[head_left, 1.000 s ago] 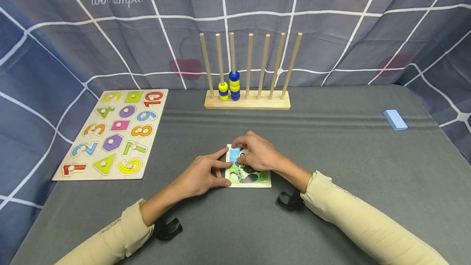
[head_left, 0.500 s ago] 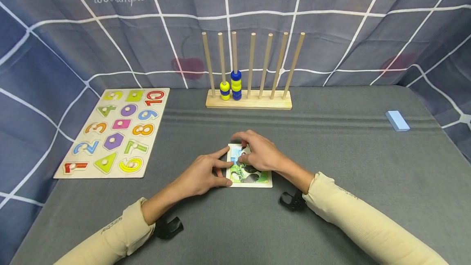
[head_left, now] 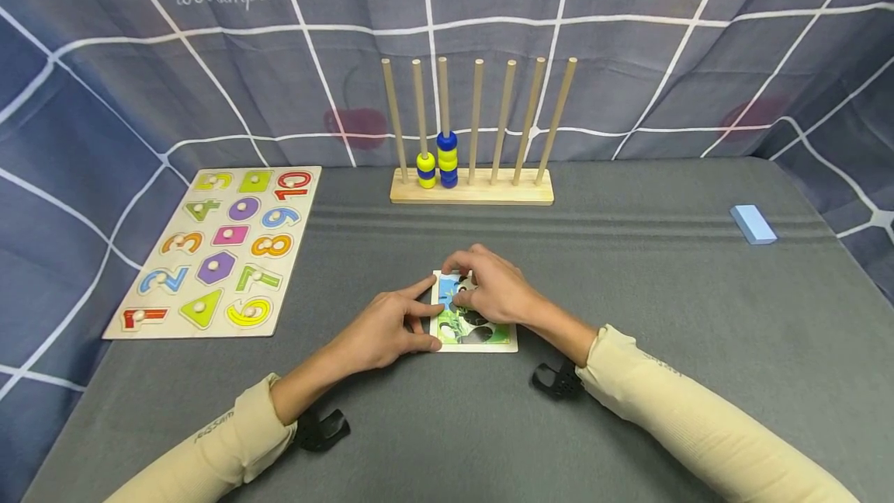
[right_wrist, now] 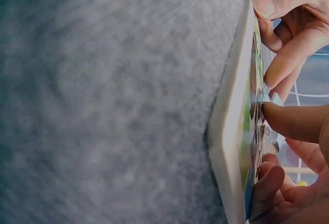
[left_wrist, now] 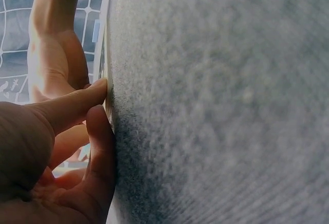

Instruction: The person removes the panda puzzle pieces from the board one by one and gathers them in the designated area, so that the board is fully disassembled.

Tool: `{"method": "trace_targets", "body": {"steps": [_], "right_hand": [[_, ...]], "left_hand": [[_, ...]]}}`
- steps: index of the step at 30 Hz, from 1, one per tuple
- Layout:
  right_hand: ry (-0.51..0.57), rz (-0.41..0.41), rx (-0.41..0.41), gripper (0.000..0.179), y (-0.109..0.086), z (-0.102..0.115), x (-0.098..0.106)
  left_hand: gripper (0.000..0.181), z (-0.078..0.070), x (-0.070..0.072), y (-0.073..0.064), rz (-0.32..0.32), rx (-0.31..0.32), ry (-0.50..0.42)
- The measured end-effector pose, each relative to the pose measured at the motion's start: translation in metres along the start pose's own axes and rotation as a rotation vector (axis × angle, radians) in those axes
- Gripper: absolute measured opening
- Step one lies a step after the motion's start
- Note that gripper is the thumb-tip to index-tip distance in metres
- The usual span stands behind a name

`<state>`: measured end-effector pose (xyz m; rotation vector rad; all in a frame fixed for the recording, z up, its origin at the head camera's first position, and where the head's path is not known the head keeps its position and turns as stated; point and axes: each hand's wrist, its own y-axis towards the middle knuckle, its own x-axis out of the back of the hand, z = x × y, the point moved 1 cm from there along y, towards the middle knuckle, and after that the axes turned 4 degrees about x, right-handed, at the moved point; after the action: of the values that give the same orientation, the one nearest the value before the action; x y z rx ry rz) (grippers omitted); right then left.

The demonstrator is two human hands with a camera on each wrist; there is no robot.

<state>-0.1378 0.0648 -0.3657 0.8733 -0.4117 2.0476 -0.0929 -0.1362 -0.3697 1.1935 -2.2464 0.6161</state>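
A small panda jigsaw puzzle (head_left: 482,338) in a pale frame lies flat on the grey table, also seen edge-on as a puzzle board (right_wrist: 226,136) in the right wrist view. My left hand (head_left: 387,332) steadies its left side, fingers extended, with the thumb at the near corner and the index finger at the far corner. My right hand (head_left: 494,289) is over the upper part of the picture. Its thumb (right_wrist: 295,121) and curled fingers pinch a puzzle piece (right_wrist: 271,136) that appears tilted; the hand hides much of it.
A number-and-shape peg board (head_left: 223,254) lies at the left. At the back stands a wooden peg rack (head_left: 471,191) with blue and yellow beads on two rods. A light blue block (head_left: 753,224) sits at the far right. A grid-patterned cloth (head_left: 628,60) hangs behind.
Both hands stay at the puzzle. The right thumb and fingers shift slightly over the upper part, and the blue area beside them looks different. The head view drifts a little.
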Motion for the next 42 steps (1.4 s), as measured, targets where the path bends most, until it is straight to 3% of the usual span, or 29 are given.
{"method": "trace_targets", "body": {"steps": [11, 28, 37, 42], "right_hand": [[0.108, 0.003, 0.085, 0.027, -0.001, 0.001, 0.005], [0.125, 0.062, 0.078, 0.03, -0.002, 0.0, 0.005], [0.248, -0.021, 0.085, 0.03, -0.005, -0.005, 0.007], [0.307, -0.036, 0.048, 0.031, -0.012, -0.008, 0.016]], "left_hand": [[0.049, -0.001, 0.001, 0.0, -0.007, -0.013, -0.003], [0.049, 0.0, 0.001, 0.0, -0.007, 0.001, -0.004], [0.049, -0.002, 0.001, 0.0, -0.012, -0.012, -0.01], [0.049, -0.002, 0.001, -0.001, -0.008, -0.006, 0.002]]}}
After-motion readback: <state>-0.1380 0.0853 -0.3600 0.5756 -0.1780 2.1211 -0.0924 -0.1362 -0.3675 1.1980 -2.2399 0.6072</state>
